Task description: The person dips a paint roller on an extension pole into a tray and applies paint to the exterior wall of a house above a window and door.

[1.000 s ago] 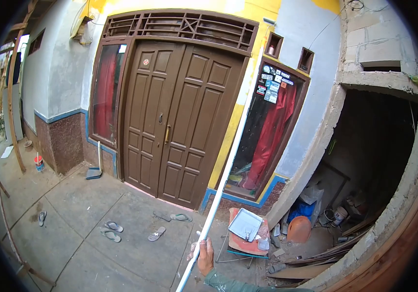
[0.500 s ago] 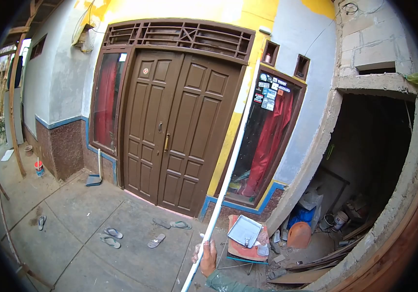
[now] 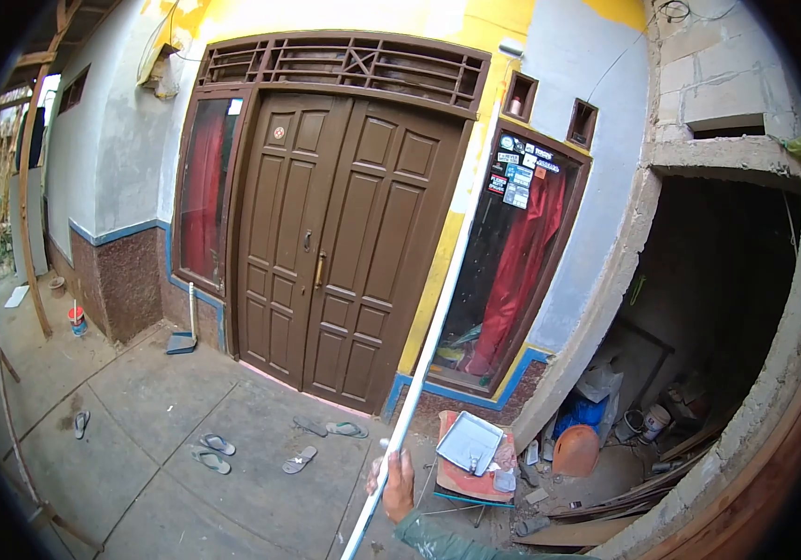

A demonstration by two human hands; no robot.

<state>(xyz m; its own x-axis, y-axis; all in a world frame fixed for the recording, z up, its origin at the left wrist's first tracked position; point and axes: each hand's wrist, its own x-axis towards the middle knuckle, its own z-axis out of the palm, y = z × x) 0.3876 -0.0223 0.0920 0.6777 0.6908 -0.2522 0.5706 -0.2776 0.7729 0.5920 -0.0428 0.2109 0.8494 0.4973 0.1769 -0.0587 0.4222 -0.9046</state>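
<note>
A long white pole (image 3: 438,322) slants from the bottom edge up past the right window. At its top, a paint roller (image 3: 511,49) is against the yellow and pale wall beside the door frame. My right hand (image 3: 399,485), in a green sleeve, is wrapped round the lower part of the pole, with fingers showing on both sides of it. My left hand does not show. Just right of my right hand, a paint tray (image 3: 470,442) rests on a small red-topped stand (image 3: 447,478).
A brown double door (image 3: 326,233) stands between two windows with red curtains. Sandals (image 3: 300,459) lie on the concrete floor, and a blue dustpan (image 3: 180,343) leans by the wall. At right, a dark doorway holds an orange object (image 3: 576,452), buckets and planks.
The roller has moved slightly up the wall. My right hand still grips the pole, and the view has shifted a little.
</note>
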